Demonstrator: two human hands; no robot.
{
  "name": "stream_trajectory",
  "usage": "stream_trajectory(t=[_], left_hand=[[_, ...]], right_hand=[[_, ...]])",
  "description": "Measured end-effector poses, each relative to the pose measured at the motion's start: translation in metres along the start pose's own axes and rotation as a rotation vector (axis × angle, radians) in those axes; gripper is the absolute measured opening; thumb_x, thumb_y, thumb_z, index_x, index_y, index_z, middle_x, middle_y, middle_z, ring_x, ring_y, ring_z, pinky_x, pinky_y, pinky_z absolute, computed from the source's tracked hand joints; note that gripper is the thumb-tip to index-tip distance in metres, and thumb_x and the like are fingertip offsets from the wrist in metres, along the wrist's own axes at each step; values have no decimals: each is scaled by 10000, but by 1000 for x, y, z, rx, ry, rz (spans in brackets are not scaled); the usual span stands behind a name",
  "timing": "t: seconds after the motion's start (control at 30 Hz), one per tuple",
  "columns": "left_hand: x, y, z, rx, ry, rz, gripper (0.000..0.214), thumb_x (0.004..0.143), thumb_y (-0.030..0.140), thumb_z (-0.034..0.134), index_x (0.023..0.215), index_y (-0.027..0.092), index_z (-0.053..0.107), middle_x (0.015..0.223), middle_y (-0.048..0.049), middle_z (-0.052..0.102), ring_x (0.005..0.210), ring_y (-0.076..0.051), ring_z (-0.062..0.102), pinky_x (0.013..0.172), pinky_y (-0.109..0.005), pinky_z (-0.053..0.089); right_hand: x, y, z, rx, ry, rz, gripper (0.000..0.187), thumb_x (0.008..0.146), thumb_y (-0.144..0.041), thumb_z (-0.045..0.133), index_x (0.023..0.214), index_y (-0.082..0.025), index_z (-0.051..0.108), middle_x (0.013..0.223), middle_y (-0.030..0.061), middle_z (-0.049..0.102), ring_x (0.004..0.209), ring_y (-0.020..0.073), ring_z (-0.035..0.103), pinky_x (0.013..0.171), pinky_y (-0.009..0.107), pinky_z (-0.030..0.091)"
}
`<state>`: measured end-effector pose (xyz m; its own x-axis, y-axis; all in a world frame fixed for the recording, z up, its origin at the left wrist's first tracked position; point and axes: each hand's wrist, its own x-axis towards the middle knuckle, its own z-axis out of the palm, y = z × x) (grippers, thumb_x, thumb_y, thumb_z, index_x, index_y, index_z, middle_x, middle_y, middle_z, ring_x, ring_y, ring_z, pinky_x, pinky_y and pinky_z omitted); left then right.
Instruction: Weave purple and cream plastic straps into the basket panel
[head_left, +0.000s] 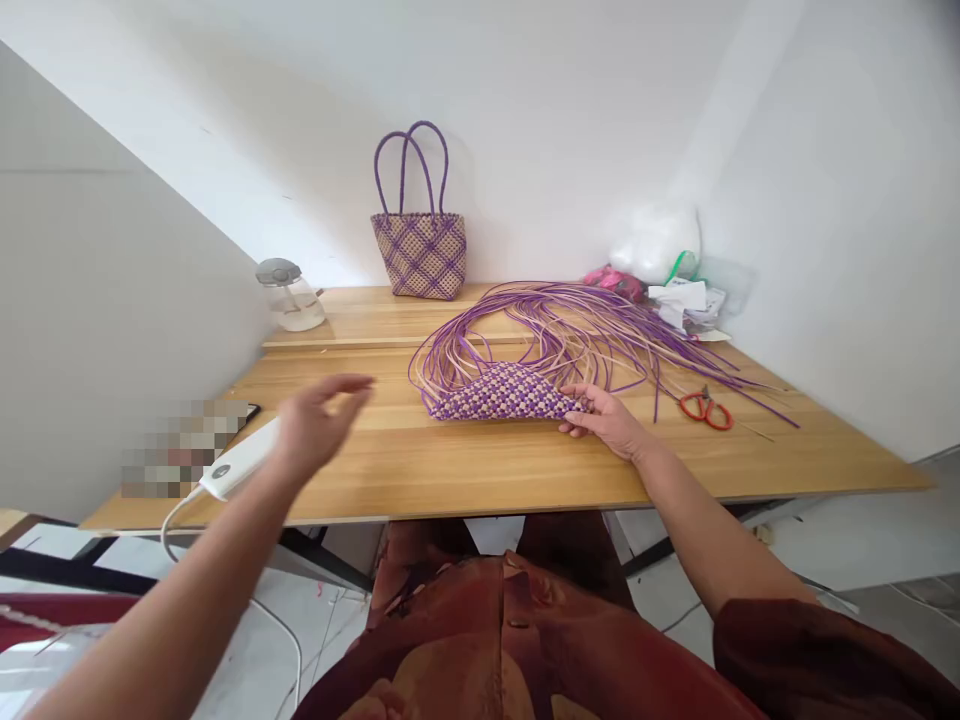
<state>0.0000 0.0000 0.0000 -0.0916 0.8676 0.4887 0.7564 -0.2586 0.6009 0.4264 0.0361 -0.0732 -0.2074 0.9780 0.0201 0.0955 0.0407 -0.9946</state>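
Two hands are seen over one wooden table [525, 470]. Nothing is held by the left hand [319, 422], which is raised with fingers loosely spread. The right hand [609, 420] is laid against the right corner of the woven piece [499, 392]; whether it is pinched cannot be told. One such piece is counted, flat at mid-table, chequered purple and beige, with loose strands [570, 330] trailing behind. One finished bag [420, 255] and one pair of scissors [706, 409] are also counted.

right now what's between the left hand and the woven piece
Only bare wooden tabletop, seen in the head view, between left hand and woven piece.
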Motion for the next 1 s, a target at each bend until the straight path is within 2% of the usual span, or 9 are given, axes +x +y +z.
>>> stream_trajectory(t=[0.07, 0.13, 0.2, 0.27, 0.4, 0.47, 0.67, 0.83, 1.0], left_hand=[[6, 35, 43, -70, -260, 144, 384, 842, 443, 613, 1145, 217, 679, 1130, -51, 730, 1079, -222, 663, 997, -357, 486], [14, 60, 81, 21, -416, 265, 580, 786, 391, 687, 1315, 180, 576, 1275, -107, 660, 1183, -263, 609, 1051, -393, 445], [24, 74, 110, 157, -490, 282, 782, 721, 359, 754, 1415, 137, 472, 1310, -172, 621, 1224, -333, 570, 1053, -453, 430], [32, 81, 129, 237, -509, 228, 906, 669, 349, 797, 1454, 113, 412, 1304, -213, 608, 1224, -386, 555, 1025, -486, 434], [34, 77, 146, 163, -433, 163, 1036, 590, 304, 844, 1490, 182, 347, 1254, -157, 636, 1173, -359, 574, 1001, -476, 437], [27, 71, 149, 132, -336, 211, 1072, 575, 301, 853, 1502, 227, 318, 1225, -121, 637, 1154, -343, 564, 1008, -492, 416], [-5, 57, 162, 196, -14, 315, 1086, 637, 350, 825, 1539, 214, 233, 1253, -145, 555, 1135, -345, 502, 1014, -514, 374], [-3, 53, 169, 221, 31, 386, 1025, 666, 351, 802, 1529, 193, 271, 1224, -150, 548, 1112, -337, 498, 1023, -491, 359], [3, 51, 172, 312, 78, 364, 874, 742, 415, 730, 1502, 204, 354, 1147, -146, 575, 1045, -339, 499, 954, -485, 369]], right_hand=[[1, 1, 1, -25, 6, -14, 553, 749, -320, 769, 1232, -183, 534, 845, 29, 667, 762, 178, 715, 636, 239, 556], [1, 2, 2, -32, 1, -33, 557, 748, -321, 764, 1232, -178, 529, 841, 34, 671, 759, 180, 713, 630, 244, 558], [1, 3, 2, -37, -8, -49, 556, 748, -319, 761, 1232, -180, 526, 838, 33, 675, 756, 177, 711, 621, 241, 556], [1, 3, 3, -48, -11, -62, 535, 756, -322, 752, 1226, -182, 536, 825, 31, 675, 757, 174, 708, 613, 237, 555], [-2, 2, 6, -120, 18, -94, 458, 779, -320, 714, 1196, -189, 576, 798, 22, 654, 760, 178, 707, 588, 231, 551], [-2, 2, 8, -156, 46, -106, 472, 783, -306, 695, 1225, -199, 565, 817, 19, 641, 751, 176, 706, 566, 225, 544], [-1, 6, 12, -259, 138, -148, 536, 796, -247, 654, 1318, -249, 532, 824, 1, 602, 667, 154, 688, 512, 215, 512], [-1, 6, 11, -233, 135, -144, 540, 804, -265, 657, 1330, -245, 536, 834, -2, 585, 606, 129, 662, 519, 223, 507], [-3, 5, 10, -273, 119, -125, 527, 824, -271, 643, 1341, -240, 541, 783, -9, 591, 573, 121, 629, 551, 242, 507]])
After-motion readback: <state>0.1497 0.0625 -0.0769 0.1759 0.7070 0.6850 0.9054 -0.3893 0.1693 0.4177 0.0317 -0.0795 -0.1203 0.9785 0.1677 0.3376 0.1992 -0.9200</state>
